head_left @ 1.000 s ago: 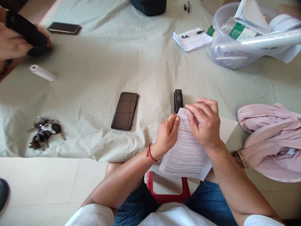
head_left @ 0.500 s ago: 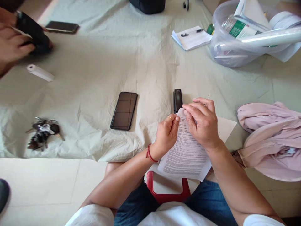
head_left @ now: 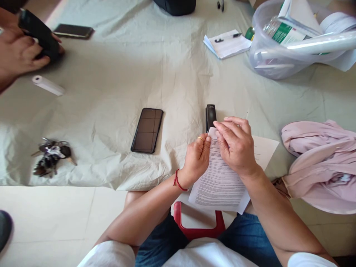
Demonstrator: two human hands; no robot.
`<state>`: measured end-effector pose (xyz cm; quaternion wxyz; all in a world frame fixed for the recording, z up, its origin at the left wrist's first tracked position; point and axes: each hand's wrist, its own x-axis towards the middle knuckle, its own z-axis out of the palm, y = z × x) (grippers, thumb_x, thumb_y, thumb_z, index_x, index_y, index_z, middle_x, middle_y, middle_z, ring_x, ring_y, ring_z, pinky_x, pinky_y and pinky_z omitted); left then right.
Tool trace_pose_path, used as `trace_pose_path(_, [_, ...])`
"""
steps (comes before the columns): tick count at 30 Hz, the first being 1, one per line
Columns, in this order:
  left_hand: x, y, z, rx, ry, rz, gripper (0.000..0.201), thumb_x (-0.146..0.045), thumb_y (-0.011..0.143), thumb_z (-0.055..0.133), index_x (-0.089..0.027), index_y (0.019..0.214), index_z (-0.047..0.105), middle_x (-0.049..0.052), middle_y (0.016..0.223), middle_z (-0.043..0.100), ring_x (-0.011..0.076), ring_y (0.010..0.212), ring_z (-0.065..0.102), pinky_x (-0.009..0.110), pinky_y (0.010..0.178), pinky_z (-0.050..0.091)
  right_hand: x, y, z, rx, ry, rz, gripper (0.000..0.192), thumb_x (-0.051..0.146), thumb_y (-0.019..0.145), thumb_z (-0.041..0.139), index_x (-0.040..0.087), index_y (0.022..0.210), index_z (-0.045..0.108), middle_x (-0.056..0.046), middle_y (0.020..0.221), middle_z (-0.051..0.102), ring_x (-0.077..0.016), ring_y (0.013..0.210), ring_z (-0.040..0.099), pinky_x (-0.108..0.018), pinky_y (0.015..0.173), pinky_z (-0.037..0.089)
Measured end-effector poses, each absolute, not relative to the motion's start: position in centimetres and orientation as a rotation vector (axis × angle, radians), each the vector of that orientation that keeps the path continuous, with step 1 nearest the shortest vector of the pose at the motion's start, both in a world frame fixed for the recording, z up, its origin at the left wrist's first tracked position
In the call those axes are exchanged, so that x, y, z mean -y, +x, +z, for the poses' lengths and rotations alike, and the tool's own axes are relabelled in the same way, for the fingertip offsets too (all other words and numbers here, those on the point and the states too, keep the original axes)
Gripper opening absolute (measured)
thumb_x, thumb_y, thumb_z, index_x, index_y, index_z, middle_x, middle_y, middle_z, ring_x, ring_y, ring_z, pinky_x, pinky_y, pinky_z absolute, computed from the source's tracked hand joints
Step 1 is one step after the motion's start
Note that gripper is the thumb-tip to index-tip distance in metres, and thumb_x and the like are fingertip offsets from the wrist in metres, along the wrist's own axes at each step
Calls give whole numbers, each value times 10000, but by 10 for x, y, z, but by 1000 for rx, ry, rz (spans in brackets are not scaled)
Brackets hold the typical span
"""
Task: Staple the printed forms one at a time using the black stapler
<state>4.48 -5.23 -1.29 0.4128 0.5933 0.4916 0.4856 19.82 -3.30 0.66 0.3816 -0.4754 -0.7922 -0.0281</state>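
Observation:
A printed sheet of paper slants between my arms, its lower edge past the table's front edge. My left hand pinches its upper left corner between thumb and fingers. At the top edge, my right hand has thumb and fingertips closed on the paper, the other fingers curled above it. Just beyond the fingertips lies a black stapler, its near end partly hidden by paper and hand. Another white sheet lies on the table behind my right hand. Whether more sheets are under the printed one, I cannot tell.
A black phone lies left of my hands, with keys farther left. Pink cloth is at the right. A clear plastic tub and a notepad stand beyond. Another person's hand holds a black object at upper left.
My right hand has shifted slightly left along the paper's top edge, and the sheet has turned a little. The other person's fingers have moved on the black object.

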Motion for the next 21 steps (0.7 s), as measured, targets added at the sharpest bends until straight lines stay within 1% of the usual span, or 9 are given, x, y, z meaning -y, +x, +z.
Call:
trace_pose_path(8, [47,37,-12,-1296,1523,1221,557,-701,1143,428,-264,798,437,-46,628,461,135,541,419,327,529,338,32,201,11,2042,-1234,-24,343,239,1121,563,235,1388,779,-110,1254,838,-312,1314,699,-526,1152,559])
trace_pose_path(10, [42,30,-11,-1347,1507,1220,544,-677,1144,459,-260,795,452,-42,630,463,140,559,431,326,545,340,26,218,12,1959,-1292,-57,341,302,1129,561,240,1386,776,-123,1267,831,-325,1305,707,-564,1177,542])
trace_pose_path(12, [35,21,-10,-1416,1473,1242,526,-653,1142,494,-255,798,475,-33,648,490,148,593,457,323,564,349,17,243,9,1819,-1375,-34,359,410,1133,560,239,1365,774,-142,1270,825,-341,1290,716,-591,1152,554])
trace_pose_path(14, [30,12,-10,-1457,1430,1266,507,-620,1145,513,-254,796,471,-24,669,504,153,625,470,323,579,351,9,267,1,1554,-1494,124,434,524,1122,569,231,1386,750,-153,1273,823,-345,1249,748,-583,1060,605])
trace_pose_path(15, [28,9,-10,-1475,1410,1275,503,-604,1146,520,-254,789,457,-23,674,500,153,634,469,323,582,345,6,278,-3,1395,-1539,250,457,574,1103,593,228,1352,757,-154,1233,827,-328,1164,781,-559,1017,622])
trace_pose_path(17, [26,4,-11,-1501,1383,1291,501,-571,1148,530,-254,775,424,-23,679,481,153,643,457,326,585,329,4,292,-11,1129,-1583,580,496,685,1033,661,231,1186,790,-147,1082,835,-296,979,812,-483,882,654])
trace_pose_path(18, [26,2,-11,-1509,1376,1297,496,-554,1149,531,-254,772,416,-25,682,472,152,645,450,328,587,323,4,294,-13,1035,-1581,744,520,729,985,706,232,1110,793,-132,1009,833,-291,923,813,-468,841,660])
trace_pose_path(19, [25,1,-12,-1512,1375,1301,488,-538,1152,529,-254,772,414,-26,683,465,151,644,443,330,588,318,6,294,-14,975,-1562,902,542,762,942,741,234,1051,792,-116,957,831,-293,902,815,-461,822,666])
trace_pose_path(21, [25,1,-13,-1510,1379,1304,476,-511,1157,523,-253,772,413,-29,683,455,150,639,428,333,590,313,12,289,-11,935,-1485,1159,577,802,897,770,235,1002,795,-94,926,836,-313,954,827,-479,860,679])
